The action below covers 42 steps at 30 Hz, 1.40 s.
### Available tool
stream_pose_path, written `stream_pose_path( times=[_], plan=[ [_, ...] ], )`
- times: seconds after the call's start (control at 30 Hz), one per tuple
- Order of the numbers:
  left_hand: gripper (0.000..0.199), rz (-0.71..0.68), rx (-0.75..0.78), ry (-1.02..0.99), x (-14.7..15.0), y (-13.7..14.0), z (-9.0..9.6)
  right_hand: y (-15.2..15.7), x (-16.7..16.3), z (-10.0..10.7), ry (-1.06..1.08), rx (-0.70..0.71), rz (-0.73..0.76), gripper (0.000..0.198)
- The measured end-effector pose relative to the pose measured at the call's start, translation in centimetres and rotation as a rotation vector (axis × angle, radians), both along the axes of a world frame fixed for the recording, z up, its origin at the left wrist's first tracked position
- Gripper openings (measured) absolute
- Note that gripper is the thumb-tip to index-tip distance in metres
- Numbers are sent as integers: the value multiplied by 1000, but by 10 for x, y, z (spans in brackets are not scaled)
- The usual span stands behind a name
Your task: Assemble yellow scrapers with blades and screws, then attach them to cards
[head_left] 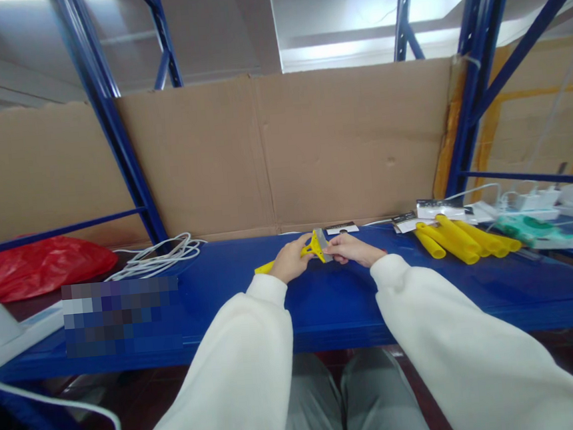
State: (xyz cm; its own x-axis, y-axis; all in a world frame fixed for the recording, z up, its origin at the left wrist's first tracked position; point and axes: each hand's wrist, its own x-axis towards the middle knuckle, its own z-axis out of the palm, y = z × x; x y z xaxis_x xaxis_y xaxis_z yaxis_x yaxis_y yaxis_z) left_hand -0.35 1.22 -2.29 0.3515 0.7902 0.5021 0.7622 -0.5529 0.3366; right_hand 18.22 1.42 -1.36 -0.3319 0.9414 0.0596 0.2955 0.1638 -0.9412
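At the far left of the blue tabletop [225, 314], a crumpled red bag [55, 265] lies behind a white power strip [35, 328], and beside the bag a white cable [164, 256] sits in loose coils near a blue upright post [138, 188]. Near the middle, the left hand [290, 260] is wrapped around a yellow tool [314, 245], whose handle end sticks out to the left of the fist while its head shows on the right, held above the tabletop. At that head is a flat grey plate [321, 240], which the right hand [352, 249] pinches between its fingertips. Just behind the hands lies a black-and-white card [345, 227]. Farther right, several yellow tubes [453, 239] rest in a bunch, with printed packets [440, 209] just behind them. Next come a crumpled green item [531, 227], too blurred to identify, and white adapters [536, 198] with cables at the right end.
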Motion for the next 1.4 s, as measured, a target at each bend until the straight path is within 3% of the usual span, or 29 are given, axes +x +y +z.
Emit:
stream_pose_path(
  times=[0.1, 0.27, 0.57, 1.03, 1.27, 1.4],
  plan=[
    [53, -66, 14, 82, 0, 0, -2, 1, 1, -2, -18, -10, 41, 28],
    [47, -29, 8, 225, -1, -1, -3, 1, 3, -3, -60, -50, 89, 28],
    [52, -53, 100, 450, 10, -18, 8, 5, 1, 2, 112, 4, -192, 24],
    [51, -101, 164, 487, 16, -22, 11, 8, 1, 0, 132, 134, -264, 34],
    [47, -56, 142, 481, 15, -23, 12, 6, -3, -1, 119, 94, -264, 35],
    [46, 13, 82, 429, 12, -20, 11, 11, 2, 0, 108, 144, -385, 32]
  ],
)
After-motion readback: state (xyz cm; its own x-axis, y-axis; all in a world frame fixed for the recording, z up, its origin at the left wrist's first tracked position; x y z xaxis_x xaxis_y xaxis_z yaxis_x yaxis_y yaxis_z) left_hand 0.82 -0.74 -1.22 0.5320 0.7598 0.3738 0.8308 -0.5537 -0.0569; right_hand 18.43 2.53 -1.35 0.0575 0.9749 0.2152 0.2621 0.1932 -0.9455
